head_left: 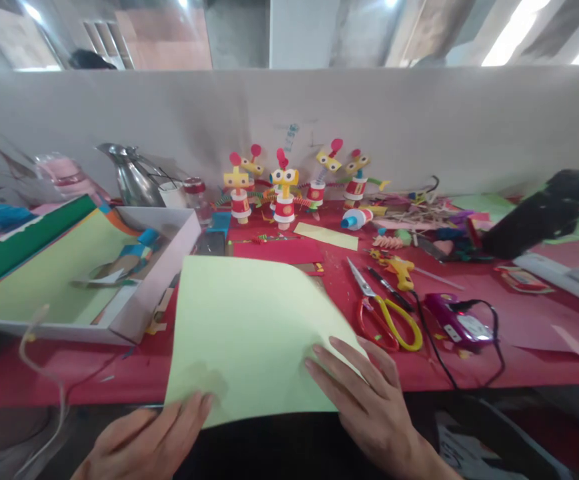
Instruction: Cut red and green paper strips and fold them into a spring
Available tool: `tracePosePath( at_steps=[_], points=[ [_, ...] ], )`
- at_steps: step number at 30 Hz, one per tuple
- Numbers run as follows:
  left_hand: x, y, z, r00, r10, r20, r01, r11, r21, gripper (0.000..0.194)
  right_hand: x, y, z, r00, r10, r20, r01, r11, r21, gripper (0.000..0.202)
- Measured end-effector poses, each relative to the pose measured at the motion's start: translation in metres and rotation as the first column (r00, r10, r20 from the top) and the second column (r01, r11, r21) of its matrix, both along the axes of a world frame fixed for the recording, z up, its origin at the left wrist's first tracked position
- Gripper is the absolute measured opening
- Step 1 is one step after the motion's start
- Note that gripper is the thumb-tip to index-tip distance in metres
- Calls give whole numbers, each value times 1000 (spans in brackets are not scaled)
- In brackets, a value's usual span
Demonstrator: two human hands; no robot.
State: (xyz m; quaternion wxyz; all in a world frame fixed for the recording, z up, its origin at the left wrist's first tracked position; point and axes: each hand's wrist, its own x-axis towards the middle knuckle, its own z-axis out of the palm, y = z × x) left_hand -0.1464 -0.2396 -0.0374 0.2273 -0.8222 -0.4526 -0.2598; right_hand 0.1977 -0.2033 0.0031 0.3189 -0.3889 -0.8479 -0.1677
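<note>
A pale green sheet of paper (249,333) reaches over the table's front edge, its upper right side curving. My left hand (154,433) grips the lower left corner, fingers on top and the thumb hidden. At the right edge, my right hand (369,400) holds the same sheet with its fingers stretched across the top. Scissors (383,310) with red and yellow handles lie open beyond my right hand, beside a black pen (390,289). A sheet of dark red paper (276,251) lies past the far edge of the green one.
Several paper-cup figures (284,207) stand near the partition. On the left is a white box (156,267) with coloured paper, a steel jug (132,177) behind it. A yellow glue gun (400,272), its cord and a purple device (459,320) lie at right.
</note>
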Motion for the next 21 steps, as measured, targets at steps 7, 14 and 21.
tracePosePath(
  at_steps=[7,14,21],
  points=[
    [-13,23,-10,943,-325,-74,310,937,-159,37,22,-13,-47,998,21,62,-4,964,-264,44],
    [-20,28,-23,971,-190,146,222,944,-246,56,49,-9,-54,995,45,-85,-77,901,-427,54],
    [-25,56,2,954,-164,250,267,845,-464,32,48,14,-38,967,-4,-254,-141,821,-553,45]
  ],
)
